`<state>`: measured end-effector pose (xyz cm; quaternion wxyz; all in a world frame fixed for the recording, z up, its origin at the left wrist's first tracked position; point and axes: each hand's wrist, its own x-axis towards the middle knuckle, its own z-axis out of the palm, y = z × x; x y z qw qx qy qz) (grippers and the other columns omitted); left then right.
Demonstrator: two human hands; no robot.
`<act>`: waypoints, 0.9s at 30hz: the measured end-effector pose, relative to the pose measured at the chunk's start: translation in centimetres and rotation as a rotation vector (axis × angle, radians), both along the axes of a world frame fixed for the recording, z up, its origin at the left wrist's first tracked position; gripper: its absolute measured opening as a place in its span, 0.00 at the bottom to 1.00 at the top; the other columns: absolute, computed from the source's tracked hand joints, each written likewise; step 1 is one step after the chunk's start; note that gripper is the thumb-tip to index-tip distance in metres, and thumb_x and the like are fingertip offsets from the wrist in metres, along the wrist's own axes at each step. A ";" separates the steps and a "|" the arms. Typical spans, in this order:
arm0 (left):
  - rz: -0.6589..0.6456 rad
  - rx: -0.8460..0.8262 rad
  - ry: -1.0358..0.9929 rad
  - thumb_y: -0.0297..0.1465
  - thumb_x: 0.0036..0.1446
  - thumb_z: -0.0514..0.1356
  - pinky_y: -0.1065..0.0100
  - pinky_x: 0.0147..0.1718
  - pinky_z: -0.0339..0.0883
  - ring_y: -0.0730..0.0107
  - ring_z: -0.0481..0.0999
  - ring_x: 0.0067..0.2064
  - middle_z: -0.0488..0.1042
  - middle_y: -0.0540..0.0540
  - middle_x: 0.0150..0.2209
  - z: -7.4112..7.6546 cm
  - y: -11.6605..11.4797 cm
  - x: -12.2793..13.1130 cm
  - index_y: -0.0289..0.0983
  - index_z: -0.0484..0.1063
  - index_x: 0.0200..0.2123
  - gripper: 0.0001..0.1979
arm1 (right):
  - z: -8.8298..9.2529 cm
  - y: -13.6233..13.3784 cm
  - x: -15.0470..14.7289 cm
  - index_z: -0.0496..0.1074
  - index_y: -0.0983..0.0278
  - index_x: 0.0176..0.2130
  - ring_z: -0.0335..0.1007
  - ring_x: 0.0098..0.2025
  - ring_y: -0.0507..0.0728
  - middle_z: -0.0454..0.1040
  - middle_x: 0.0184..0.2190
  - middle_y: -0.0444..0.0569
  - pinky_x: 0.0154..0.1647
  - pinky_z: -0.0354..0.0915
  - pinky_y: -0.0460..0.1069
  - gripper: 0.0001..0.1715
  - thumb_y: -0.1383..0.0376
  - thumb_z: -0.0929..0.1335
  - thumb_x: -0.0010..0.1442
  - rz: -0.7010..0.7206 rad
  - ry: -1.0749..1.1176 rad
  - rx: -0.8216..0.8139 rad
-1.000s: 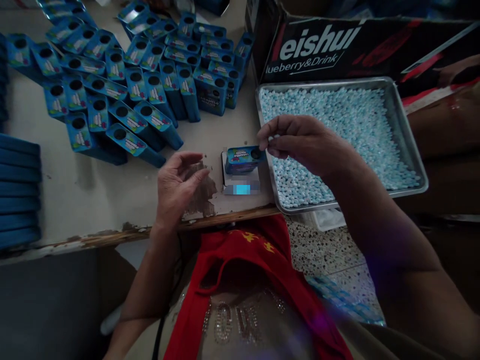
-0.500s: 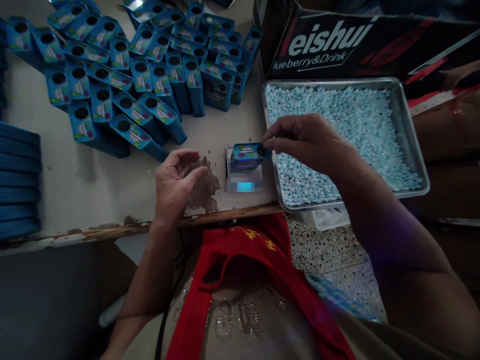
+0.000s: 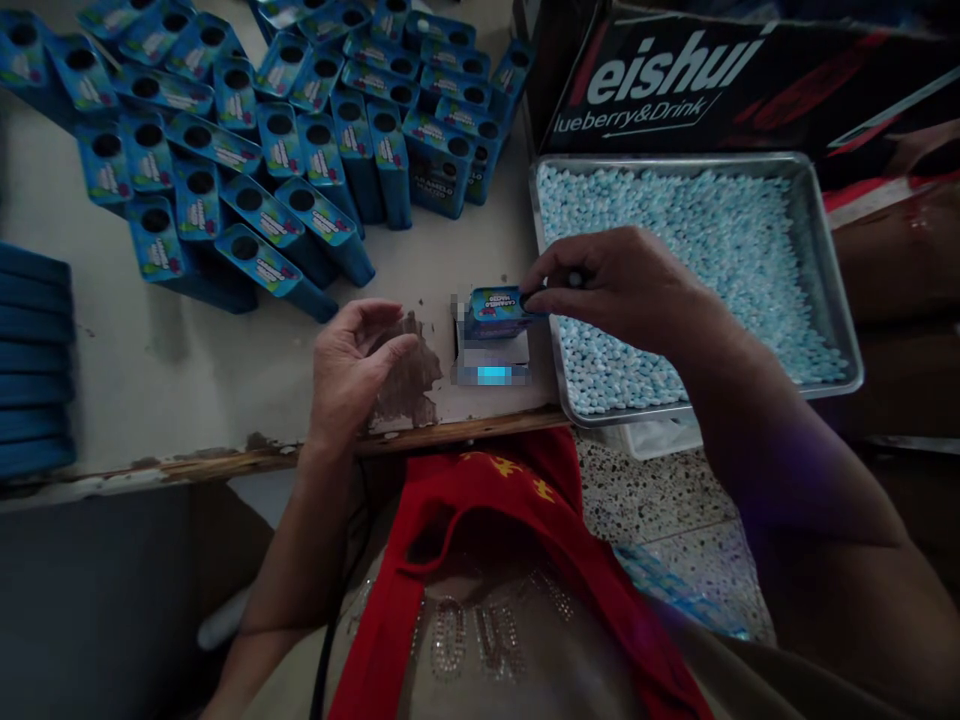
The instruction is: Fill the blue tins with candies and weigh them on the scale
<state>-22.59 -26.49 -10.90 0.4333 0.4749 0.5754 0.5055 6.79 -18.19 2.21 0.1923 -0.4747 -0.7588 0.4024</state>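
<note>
A small blue box [image 3: 496, 308] stands on a little scale [image 3: 493, 357] with a lit display near the table's front edge. At the box's right end, my right hand [image 3: 611, 285] has its thumb and fingers curled together; a small pale piece shows between the fingers. My left hand [image 3: 356, 365] rests left of the scale, fingers loosely curved and thumb apart, holding nothing. Beside the scale on the right lies a metal tray [image 3: 849, 350] filled with pale blue and white candies [image 3: 697, 270], partly beneath my right hand and forearm.
Many blue boxes with round dark holes [image 3: 262, 265] stand at the back left of the table [image 3: 292, 390]. More blue boxes are stacked [image 3: 34, 365] at the far left. A black carton [image 3: 675, 95] sits behind the tray. Part of another person's arm [image 3: 900, 250] shows at right.
The fingers of my right hand have curled in more at the box's right end, and a pale piece now shows between them. My left hand has hardly moved. The view has shifted slightly.
</note>
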 end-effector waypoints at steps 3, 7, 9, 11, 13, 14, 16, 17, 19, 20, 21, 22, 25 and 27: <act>0.006 0.003 -0.002 0.32 0.56 0.77 0.50 0.67 0.83 0.54 0.87 0.58 0.85 0.44 0.51 0.2 0.0 0.2 0.42 0.79 0.48 0.18 | 0.5 0.0 0.1 0.84 0.57 0.38 0.65 0.32 0.55 0.73 0.29 0.43 0.34 0.59 0.52 0.11 0.74 0.79 0.60 -0.040 0.024 0.011; 0.015 0.012 -0.002 0.32 0.57 0.77 0.49 0.69 0.82 0.54 0.87 0.58 0.85 0.44 0.51 0.4 0.2 0.4 0.43 0.80 0.48 0.17 | 1.3 -0.1 0.1 0.83 0.59 0.42 0.68 0.33 0.55 0.77 0.32 0.44 0.39 0.62 0.53 0.19 0.79 0.69 0.63 -0.005 -0.015 0.067; 0.011 0.016 -0.002 0.32 0.57 0.77 0.49 0.68 0.83 0.54 0.87 0.58 0.85 0.44 0.51 0.4 0.4 0.4 0.43 0.79 0.49 0.17 | 1.2 -0.5 -0.1 0.84 0.59 0.42 0.68 0.33 0.55 0.74 0.29 0.43 0.38 0.62 0.53 0.20 0.80 0.68 0.64 -0.009 -0.020 0.075; 0.002 0.017 0.003 0.31 0.58 0.77 0.49 0.67 0.84 0.54 0.87 0.58 0.85 0.44 0.50 0.5 0.5 0.5 0.43 0.79 0.48 0.17 | 0.6 -1.0 -0.4 0.85 0.58 0.41 0.69 0.34 0.57 0.71 0.28 0.44 0.38 0.62 0.53 0.17 0.78 0.71 0.65 -0.064 0.042 0.036; -0.009 0.018 0.009 0.30 0.58 0.77 0.49 0.66 0.84 0.54 0.87 0.58 0.84 0.43 0.50 0.7 0.5 0.6 0.42 0.79 0.48 0.16 | 0.0 -1.7 -0.6 0.85 0.58 0.41 0.70 0.36 0.58 0.71 0.28 0.44 0.37 0.63 0.53 0.13 0.76 0.75 0.63 -0.128 0.138 -0.044; -0.016 0.019 0.011 0.30 0.58 0.77 0.49 0.66 0.84 0.54 0.87 0.58 0.84 0.43 0.51 0.8 0.5 0.7 0.42 0.79 0.48 0.16 | -0.3 -2.0 -0.6 0.86 0.58 0.41 0.70 0.37 0.59 0.72 0.29 0.44 0.37 0.63 0.53 0.12 0.75 0.77 0.62 -0.150 0.177 -0.086; -0.029 0.024 0.011 0.30 0.58 0.77 0.51 0.66 0.84 0.54 0.86 0.58 0.84 0.43 0.51 1.3 0.6 1.0 0.42 0.79 0.49 0.17 | -0.5 -2.4 -0.6 0.86 0.57 0.41 0.71 0.38 0.59 0.74 0.31 0.45 0.37 0.65 0.53 0.13 0.74 0.79 0.61 -0.189 0.237 -0.122; -0.033 0.028 0.014 0.30 0.58 0.77 0.52 0.65 0.84 0.55 0.86 0.58 0.84 0.44 0.52 1.6 0.7 1.1 0.42 0.79 0.49 0.17 | -0.4 -2.5 -0.5 0.86 0.57 0.42 0.71 0.38 0.59 0.75 0.32 0.45 0.37 0.65 0.53 0.13 0.75 0.78 0.62 -0.217 0.262 -0.106; -0.043 0.042 0.033 0.29 0.59 0.78 0.54 0.65 0.83 0.55 0.86 0.58 0.85 0.44 0.52 2.3 0.9 1.4 0.42 0.80 0.50 0.18 | -0.1 -2.2 0.1 0.88 0.58 0.43 0.69 0.36 0.56 0.79 0.35 0.46 0.39 0.66 0.53 0.15 0.76 0.75 0.64 -0.287 0.318 -0.057; -0.050 0.051 0.052 0.29 0.59 0.78 0.54 0.65 0.83 0.55 0.86 0.58 0.85 0.44 0.53 2.7 1.1 1.6 0.42 0.80 0.51 0.18 | 0.0 -1.9 0.5 0.88 0.59 0.43 0.67 0.35 0.54 0.82 0.37 0.47 0.39 0.66 0.52 0.17 0.78 0.74 0.65 -0.316 0.355 -0.042; -0.058 0.062 0.077 0.30 0.60 0.78 0.54 0.65 0.83 0.55 0.86 0.58 0.85 0.44 0.53 3.2 1.3 1.7 0.42 0.81 0.51 0.18 | 0.0 -1.4 1.1 0.89 0.59 0.44 0.66 0.34 0.53 0.83 0.39 0.48 0.40 0.66 0.52 0.19 0.79 0.72 0.65 -0.335 0.384 -0.034; -0.066 0.075 0.107 0.30 0.60 0.78 0.54 0.65 0.82 0.55 0.86 0.59 0.85 0.44 0.53 3.7 1.5 1.9 0.42 0.81 0.51 0.17 | -0.1 -0.8 1.8 0.89 0.60 0.44 0.66 0.34 0.52 0.85 0.41 0.48 0.41 0.65 0.52 0.19 0.79 0.72 0.65 -0.346 0.392 -0.022; -0.094 0.130 0.220 0.34 0.64 0.78 0.51 0.65 0.82 0.53 0.86 0.59 0.86 0.44 0.55 5.0 2.0 2.6 0.41 0.82 0.53 0.17 | -1.3 0.7 4.4 0.89 0.61 0.44 0.70 0.36 0.53 0.86 0.41 0.49 0.42 0.66 0.53 0.13 0.76 0.75 0.65 -0.321 0.197 0.071; -0.116 0.169 0.286 0.37 0.66 0.77 0.50 0.66 0.81 0.53 0.86 0.60 0.86 0.43 0.55 5.6 2.2 3.1 0.40 0.82 0.54 0.17 | -2.5 1.3 5.9 0.90 0.61 0.46 0.73 0.37 0.55 0.86 0.39 0.49 0.43 0.66 0.54 0.09 0.69 0.77 0.66 -0.263 -0.027 0.109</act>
